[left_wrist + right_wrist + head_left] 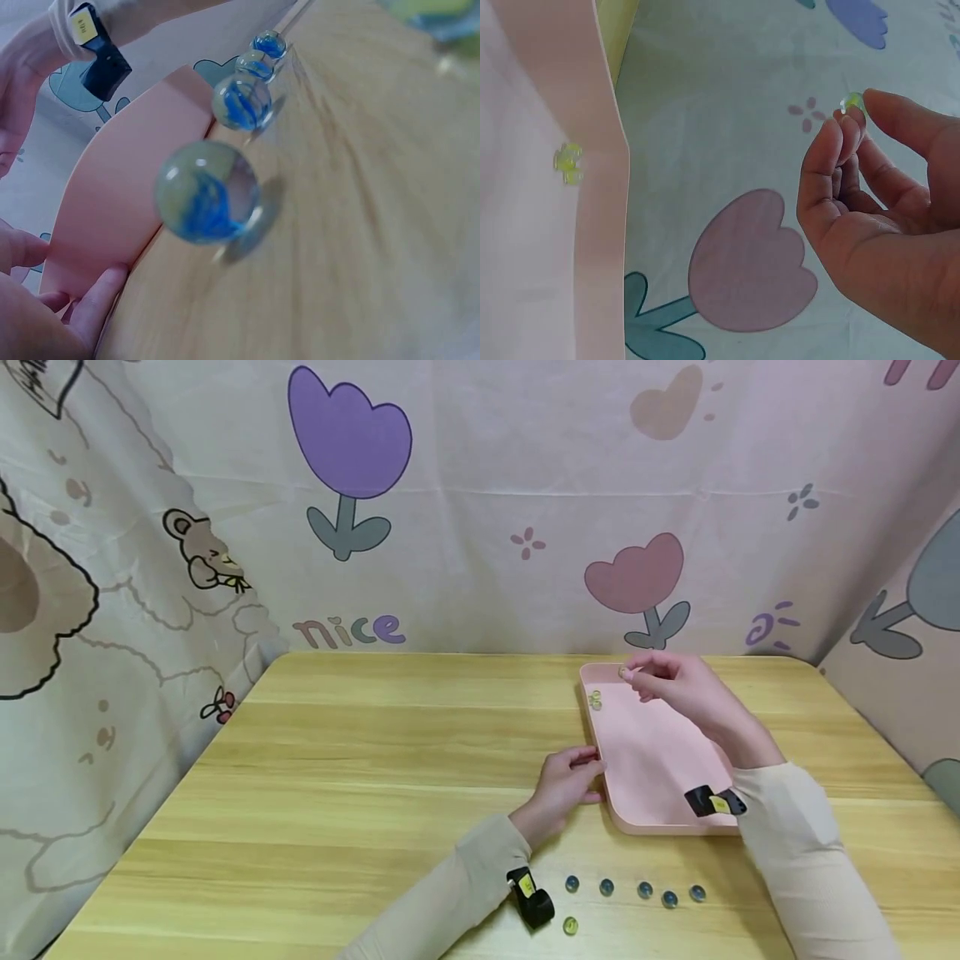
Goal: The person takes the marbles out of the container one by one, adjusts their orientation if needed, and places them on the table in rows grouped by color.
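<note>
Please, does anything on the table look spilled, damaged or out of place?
Nothing looks spilled or damaged. The tray looks intact; five blue marbles lie in a loose row, and one yellow marble lies just apart, which hardly seems odd.

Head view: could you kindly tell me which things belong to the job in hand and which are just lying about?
In the job, it seems:
tray, touched by the left hand
held marble, pinched by the right hand
tray marbles

Lying about, perhaps for later:
blue marbles
loose yellow marble
</note>
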### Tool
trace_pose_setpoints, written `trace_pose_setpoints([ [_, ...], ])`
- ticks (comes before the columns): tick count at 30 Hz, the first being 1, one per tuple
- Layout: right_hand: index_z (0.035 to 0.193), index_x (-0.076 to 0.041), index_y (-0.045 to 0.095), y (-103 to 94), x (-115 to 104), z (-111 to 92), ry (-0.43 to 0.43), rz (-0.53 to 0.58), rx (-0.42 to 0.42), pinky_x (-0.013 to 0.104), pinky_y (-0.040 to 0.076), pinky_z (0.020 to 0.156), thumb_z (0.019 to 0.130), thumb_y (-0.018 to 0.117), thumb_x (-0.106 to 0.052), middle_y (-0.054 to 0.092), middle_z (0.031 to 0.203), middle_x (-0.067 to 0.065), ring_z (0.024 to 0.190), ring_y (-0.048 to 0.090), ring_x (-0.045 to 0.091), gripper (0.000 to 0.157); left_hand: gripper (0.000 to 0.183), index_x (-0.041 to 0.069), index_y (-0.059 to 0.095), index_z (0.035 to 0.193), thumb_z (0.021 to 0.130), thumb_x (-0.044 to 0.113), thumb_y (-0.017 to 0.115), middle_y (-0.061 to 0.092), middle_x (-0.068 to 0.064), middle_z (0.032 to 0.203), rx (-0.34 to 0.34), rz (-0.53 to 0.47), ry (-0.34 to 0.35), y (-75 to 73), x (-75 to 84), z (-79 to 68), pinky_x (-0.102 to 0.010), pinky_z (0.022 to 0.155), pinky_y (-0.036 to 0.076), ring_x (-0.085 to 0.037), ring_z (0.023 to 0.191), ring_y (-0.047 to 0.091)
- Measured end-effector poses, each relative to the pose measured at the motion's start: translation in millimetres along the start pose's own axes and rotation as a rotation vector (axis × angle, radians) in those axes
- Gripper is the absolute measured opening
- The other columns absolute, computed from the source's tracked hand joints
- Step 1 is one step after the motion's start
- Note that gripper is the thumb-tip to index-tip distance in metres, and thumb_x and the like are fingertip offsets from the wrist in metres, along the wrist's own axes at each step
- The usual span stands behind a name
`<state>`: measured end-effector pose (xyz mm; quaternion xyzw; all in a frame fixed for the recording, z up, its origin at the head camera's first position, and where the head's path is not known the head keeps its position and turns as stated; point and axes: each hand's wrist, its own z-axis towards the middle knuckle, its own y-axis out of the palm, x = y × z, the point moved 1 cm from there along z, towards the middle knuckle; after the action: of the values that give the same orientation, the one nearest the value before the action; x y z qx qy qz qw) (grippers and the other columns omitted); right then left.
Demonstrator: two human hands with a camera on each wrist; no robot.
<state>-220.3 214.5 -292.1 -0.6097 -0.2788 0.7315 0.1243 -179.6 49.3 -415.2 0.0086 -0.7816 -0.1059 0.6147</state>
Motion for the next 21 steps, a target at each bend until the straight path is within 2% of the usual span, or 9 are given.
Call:
trace_pose_setpoints([
  [8, 0.116, 0.006, 0.06, 11.3, -1.3, -7.6, -0.02, 0.037, 0.007, 0.019, 0.052, 0.074, 0.097, 0.061, -0.018, 0.059, 0.083, 0.005, 0.078, 0.06, 0.014, 0.031, 0.032, -0.004, 0.061, 0.121, 0.09, 0.001, 0.064, 0.064, -0.007, 0.101, 0.009, 0.01, 0.0, -1.3, 1.0, -1.6, -0.031, 0.067, 0.061, -0.02, 0.085, 0.065],
  [14, 0.117, 0.006, 0.06, 11.0, 0.2, -11.5, -0.035, 0.053, 0.022, 0.019, 0.053, 0.073, 0.097, 0.06, -0.017, 0.06, 0.084, 0.001, 0.078, 0.06, 0.014, 0.031, 0.031, -0.003, 0.062, 0.12, 0.09, 0.002, 0.064, 0.064, -0.007, 0.1, 0.011, 0.003, -0.004, -1.3, 1.3, -2.4, -0.03, 0.067, 0.061, -0.019, 0.086, 0.064],
  [21, 0.106, 0.007, 0.065, 16.3, 0.6, -12.8, -0.15, 0.067, 0.046, 0.02, 0.052, 0.062, 0.093, 0.064, -0.007, 0.059, 0.077, 0.002, 0.069, 0.058, 0.012, 0.019, 0.029, -0.002, 0.063, 0.119, 0.09, 0.001, 0.064, 0.065, -0.006, 0.099, 0.025, 0.005, -0.005, 1.2, 1.0, -1.1, -0.03, 0.066, 0.061, -0.019, 0.085, 0.064],
])
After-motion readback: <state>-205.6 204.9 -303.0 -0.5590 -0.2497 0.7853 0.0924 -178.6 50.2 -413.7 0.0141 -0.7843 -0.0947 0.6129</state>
